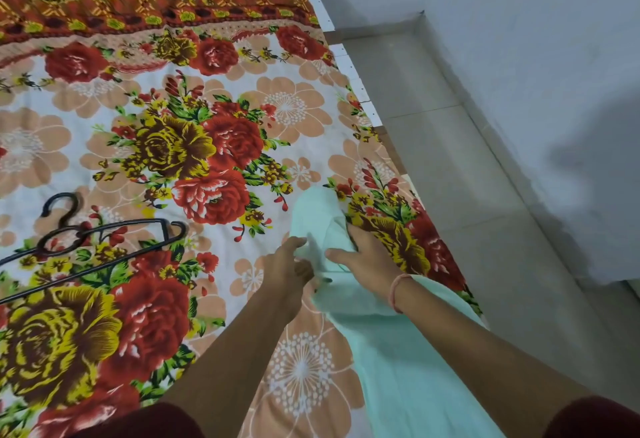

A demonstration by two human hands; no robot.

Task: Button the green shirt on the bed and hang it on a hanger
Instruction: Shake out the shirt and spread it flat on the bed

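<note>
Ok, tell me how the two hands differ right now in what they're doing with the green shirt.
The left hand pinches an edge of the green shirt between its fingertips; the right hand lies flatter on top, pressing the cloth onto the bed. The right wrist wears a thin red thread; the left wrist is bare. The left hand is nearer the black hanger. Both are on the shirt's far end.

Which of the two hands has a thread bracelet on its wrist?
The right hand, pressing on the green shirt near the bed's edge, wears a thin reddish thread at the wrist. The left hand, pinching the shirt's fabric, has a bare wrist.
</note>
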